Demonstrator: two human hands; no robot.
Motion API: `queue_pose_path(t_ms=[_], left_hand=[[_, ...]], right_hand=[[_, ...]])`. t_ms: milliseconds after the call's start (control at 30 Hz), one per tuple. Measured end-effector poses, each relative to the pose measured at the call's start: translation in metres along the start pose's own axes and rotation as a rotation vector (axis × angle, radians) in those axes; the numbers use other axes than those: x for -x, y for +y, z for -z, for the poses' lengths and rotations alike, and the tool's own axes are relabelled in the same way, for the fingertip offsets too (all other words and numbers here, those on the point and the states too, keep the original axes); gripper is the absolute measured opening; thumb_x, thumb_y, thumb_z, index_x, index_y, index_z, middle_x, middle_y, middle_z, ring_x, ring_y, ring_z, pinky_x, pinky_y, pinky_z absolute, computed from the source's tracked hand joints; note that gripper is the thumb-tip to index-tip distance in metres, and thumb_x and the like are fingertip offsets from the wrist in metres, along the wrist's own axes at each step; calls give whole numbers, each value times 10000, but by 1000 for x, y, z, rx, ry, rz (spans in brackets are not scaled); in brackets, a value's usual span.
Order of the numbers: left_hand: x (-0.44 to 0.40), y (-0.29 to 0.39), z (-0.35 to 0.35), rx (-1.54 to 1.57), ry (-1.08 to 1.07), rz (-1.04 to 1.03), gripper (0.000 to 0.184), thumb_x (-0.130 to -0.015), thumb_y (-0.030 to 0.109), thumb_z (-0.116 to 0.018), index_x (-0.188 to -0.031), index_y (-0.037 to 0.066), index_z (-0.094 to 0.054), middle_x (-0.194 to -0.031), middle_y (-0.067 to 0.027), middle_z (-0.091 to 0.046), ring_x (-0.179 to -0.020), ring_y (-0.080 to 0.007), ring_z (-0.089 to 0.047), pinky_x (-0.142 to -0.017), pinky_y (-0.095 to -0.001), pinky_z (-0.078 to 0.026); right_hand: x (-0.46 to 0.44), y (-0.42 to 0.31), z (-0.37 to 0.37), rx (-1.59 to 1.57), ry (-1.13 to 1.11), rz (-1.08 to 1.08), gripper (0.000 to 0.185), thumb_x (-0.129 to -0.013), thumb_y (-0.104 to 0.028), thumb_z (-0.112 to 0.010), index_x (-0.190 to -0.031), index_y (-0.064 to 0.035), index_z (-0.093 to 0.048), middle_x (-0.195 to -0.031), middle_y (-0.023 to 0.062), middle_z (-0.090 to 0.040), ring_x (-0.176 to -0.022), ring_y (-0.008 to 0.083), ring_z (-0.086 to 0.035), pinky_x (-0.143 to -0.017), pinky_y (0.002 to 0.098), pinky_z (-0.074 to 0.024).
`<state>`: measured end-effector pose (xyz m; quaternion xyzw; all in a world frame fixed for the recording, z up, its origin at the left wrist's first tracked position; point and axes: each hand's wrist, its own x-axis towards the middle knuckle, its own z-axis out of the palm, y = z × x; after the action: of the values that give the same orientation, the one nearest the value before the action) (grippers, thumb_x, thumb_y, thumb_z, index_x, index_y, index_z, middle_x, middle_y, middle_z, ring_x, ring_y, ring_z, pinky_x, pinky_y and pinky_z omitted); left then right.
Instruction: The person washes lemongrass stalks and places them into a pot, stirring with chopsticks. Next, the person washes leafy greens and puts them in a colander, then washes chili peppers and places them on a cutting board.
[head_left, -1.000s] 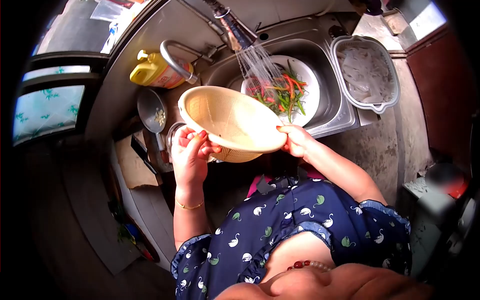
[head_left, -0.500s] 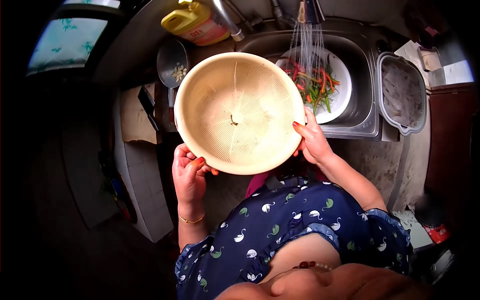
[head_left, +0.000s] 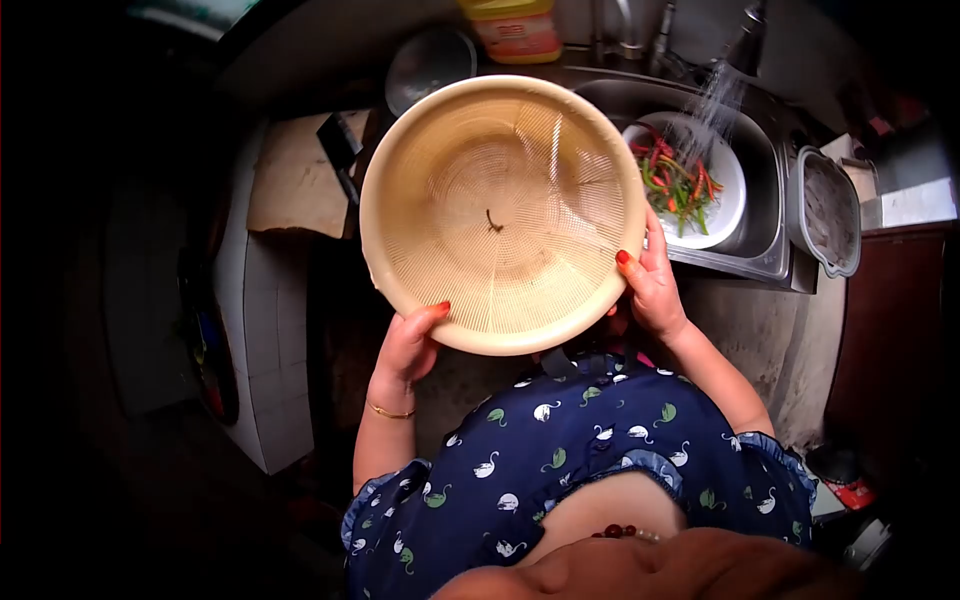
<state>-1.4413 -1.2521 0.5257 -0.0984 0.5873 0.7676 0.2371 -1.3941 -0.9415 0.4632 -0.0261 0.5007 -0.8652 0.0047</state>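
A large cream colander [head_left: 480, 180] is held up in front of me, its inside facing my eyes. My left hand [head_left: 408, 345] grips its lower left rim, thumb over the edge and the other fingers out of sight underneath. On the lower right side my right hand [head_left: 655, 290] closes on the rim in the same way. One small dark curved scrap [head_left: 494, 221] lies near the middle of the mesh. Beyond my right hand, red and green chili peppers [head_left: 680, 185] sit in a white basin [head_left: 735, 190] under running water.
The basin stands in a steel sink [head_left: 770, 215] below a running faucet [head_left: 748, 35]. A grey plastic tub [head_left: 845, 255] is right of the sink. At the back are a yellow jug [head_left: 515, 30] and a pan [head_left: 430, 65]; a wooden board [head_left: 295, 175] lies left.
My view has swung left, so the sink and faucet appear farther right. The colander looks larger and tips slightly differently, and my left hand's thumb now lies farther over its rim.
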Motion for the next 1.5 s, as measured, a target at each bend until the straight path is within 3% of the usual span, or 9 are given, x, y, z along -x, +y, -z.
queue_pose_path(t_ms=[133,267,367,467,833,967,1100,1233,1500], left_hand=[[49,2,61,-34,237,-260,374,-760,-19,-584,-1128,-56,-533,-1068,-103,-586,-973,-210,-560,-892,-322,-426],[105,18,150,-408,823,-588,388,-815,63,-595,-1168,-73,-512,-1158,-141,-553,-1033,-225,-543,-920,-354,-417],[172,55,184,-870,1228,-877,381,-849,131,-591,-1150,-94,-524,-1180,-156,-554,-1039,-239,-539,-911,-335,-414],[198,75,221,-952,1466,-969,373,-860,127,-576,-1157,-91,-519,-1182,-171,-555,-1039,-243,-539,-907,-331,-417],[347,159,249,-921,1804,-1243,330,-850,96,-580,-1121,-88,-539,-1143,-180,-571,-1001,-249,-559,-877,-330,-441],[409,157,252,-953,2066,-1056,333,-856,126,-573,-1115,-81,-542,-1133,-198,-574,-971,-282,-568,-847,-352,-450],[485,149,241,-1391,2340,-987,323,-836,118,-583,-1093,-76,-558,-1132,-210,-573,-1007,-314,-556,-874,-389,-429],[540,148,231,-1594,2363,-953,638,-819,99,-586,-1317,-124,-256,-1370,-296,-299,-1221,-369,-387,-1025,-406,-305],[561,129,333,-1304,2671,-834,641,-795,109,-535,-1326,-78,-229,-1250,-303,-407,-1100,-388,-479,-945,-446,-377]], right_hand=[[-10,5,-20,8,-12,-81,779,-919,-347,-483,-1436,-207,83,-1405,274,-250,-745,229,-627,-601,281,-539],[-22,19,-16,69,104,-46,629,-934,-147,-421,-1439,-141,-45,-1270,255,-410,-761,213,-630,-605,278,-536],[-16,15,-31,172,120,-54,612,-930,-125,-416,-1435,-126,-69,-1235,241,-448,-743,200,-628,-595,263,-530],[-14,15,-40,228,193,-74,608,-927,-115,-427,-1430,-99,-87,-1188,229,-496,-708,189,-627,-573,257,-526],[-12,13,-85,312,262,-180,553,-936,-133,-446,-1426,-171,-191,-1142,161,-538,-672,153,-621,-511,230,-511],[-28,15,-108,311,147,-214,570,-934,-156,-466,-1424,-149,-175,-1127,149,-549,-664,146,-613,-518,220,-507],[-60,35,-134,234,-15,-232,588,-926,-181,-491,-1420,-117,-178,-1113,156,-559,-670,143,-615,-545,220,-513],[-79,51,-177,298,-70,-289,570,-921,-181,-495,-1408,-104,-208,-1106,166,-561,-682,149,-621,-549,218,-515],[-87,103,-264,270,-170,-284,529,-936,-76,-420,-1410,-175,-208,-1072,148,-551,-662,145,-595,-534,231,-495]])
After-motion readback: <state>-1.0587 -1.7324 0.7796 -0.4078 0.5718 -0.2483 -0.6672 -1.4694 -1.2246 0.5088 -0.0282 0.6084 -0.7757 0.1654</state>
